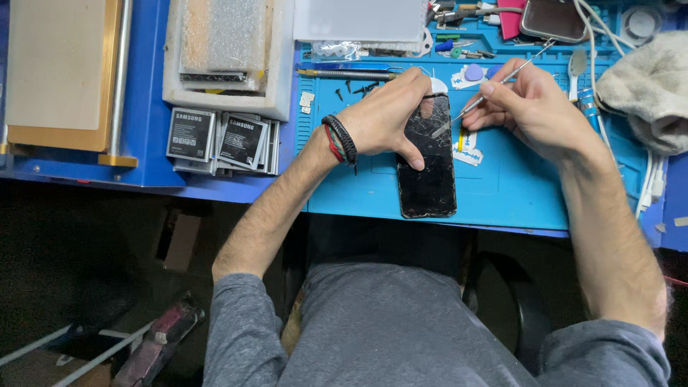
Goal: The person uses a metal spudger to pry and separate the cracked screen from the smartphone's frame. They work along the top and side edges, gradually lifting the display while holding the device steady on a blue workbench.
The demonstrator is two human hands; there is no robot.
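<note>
**Prying at a cracked phone on the blue mat**

Looking down from the head camera, the left hand [383, 115] presses on the upper end of a black phone [428, 161] with badly cracked glass; its fingers [414, 86] curl over the top edge and the thumb lies along the left side, clamping it flat. The phone lies lengthwise on a blue work mat [502, 186] on the counter [150, 143], its lower end reaching the near edge. The right hand [530, 104] pinches a thin metal pry tool [494, 84] like a pen, the flat tip touching the glass near the upper right edge.

To do this well, I judge the tip should stay shallow and slide along the seam rather than dig in, with the left hand bearing down so the phone cannot pivot. Splintered glass is the risk, so the thumb is best kept off the cracks.

As for containers, a white foam tray [283, 72] left of the mat holds bubble-wrapped flat parts. The mat's moulded compartments along the far edge hold small bits, caps and tools; exact contents are too small to tell. Loose dark screws [362, 89] lie on the mat, not in any compartment. Flat batteries [215, 136] are stacked just in front of the tray, and a grey cloth [645, 86] sits at far right.
</note>
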